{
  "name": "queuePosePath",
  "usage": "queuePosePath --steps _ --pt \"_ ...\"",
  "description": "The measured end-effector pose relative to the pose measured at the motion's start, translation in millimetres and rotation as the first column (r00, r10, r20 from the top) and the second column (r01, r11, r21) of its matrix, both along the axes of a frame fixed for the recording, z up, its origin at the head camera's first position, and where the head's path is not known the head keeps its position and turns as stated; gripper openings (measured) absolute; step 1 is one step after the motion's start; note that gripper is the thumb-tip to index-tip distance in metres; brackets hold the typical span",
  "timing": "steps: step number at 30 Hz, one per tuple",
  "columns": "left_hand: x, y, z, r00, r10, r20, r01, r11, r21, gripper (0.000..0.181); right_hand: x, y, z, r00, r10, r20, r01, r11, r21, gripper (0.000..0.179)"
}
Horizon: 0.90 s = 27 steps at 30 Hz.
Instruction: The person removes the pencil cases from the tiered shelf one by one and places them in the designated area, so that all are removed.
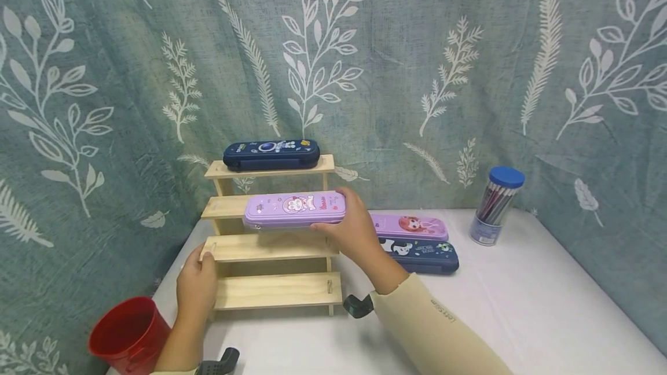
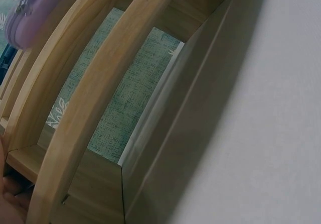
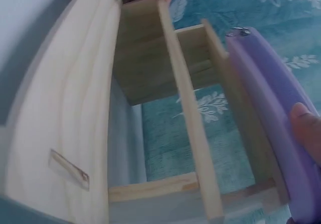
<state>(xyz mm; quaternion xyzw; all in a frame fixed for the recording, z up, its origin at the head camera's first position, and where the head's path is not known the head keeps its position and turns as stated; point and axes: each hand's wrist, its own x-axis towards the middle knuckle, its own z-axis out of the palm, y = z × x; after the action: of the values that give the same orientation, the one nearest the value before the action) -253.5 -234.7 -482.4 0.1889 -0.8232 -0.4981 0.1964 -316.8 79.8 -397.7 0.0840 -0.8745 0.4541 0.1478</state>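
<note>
My right hand (image 1: 354,227) grips the right end of a light purple pencil case (image 1: 294,209) with a cartoon figure on its lid. That case is level with the second tier from the top of a wooden tiered shelf (image 1: 278,294), overlapping it in the head view. In the right wrist view the thumb lies along the side of the purple case (image 3: 271,108). My left hand (image 1: 197,282) holds the left end of the third tier, its thumb on top. On the top tier lies a dark blue astronaut pencil case (image 1: 271,155).
Right of the shelf, a purple pencil case with a red-haired figure (image 1: 417,227) lies behind a dark blue panda case (image 1: 424,256). Farther right stands a clear tub of pencils (image 1: 495,206) with a blue lid. A red bucket (image 1: 130,334) stands at the front left. Patterned curtain backs the white table.
</note>
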Motion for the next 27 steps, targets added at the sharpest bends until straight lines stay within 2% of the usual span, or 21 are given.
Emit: queuePosePath --steps 6,15,21,27 --pt "-0.9 -1.0 2.6 1.0 0.0 -0.01 0.0 1.0 0.005 0.061 19.0 18.2 -2.8 1.0 -0.01 0.024 0.011 0.998 -0.059 0.101" --pt "0.3 -0.8 1.2 1.0 0.006 -0.019 -0.006 1.0 -0.004 0.059 41.3 60.3 -20.7 0.996 -0.041 0.084 0.05 0.993 -0.108 0.102" --pt "0.4 -0.3 0.4 1.0 0.001 -0.018 -0.001 1.0 -0.008 0.059 55.8 89.2 -25.4 0.99 -0.063 0.13 0.073 0.994 -0.078 0.104" --pt "1.7 1.2 -0.8 1.0 0.007 -0.025 -0.007 1.0 -0.022 0.059 61.3 117.8 -35.2 0.986 -0.064 0.153 0.073 0.996 -0.055 0.104"
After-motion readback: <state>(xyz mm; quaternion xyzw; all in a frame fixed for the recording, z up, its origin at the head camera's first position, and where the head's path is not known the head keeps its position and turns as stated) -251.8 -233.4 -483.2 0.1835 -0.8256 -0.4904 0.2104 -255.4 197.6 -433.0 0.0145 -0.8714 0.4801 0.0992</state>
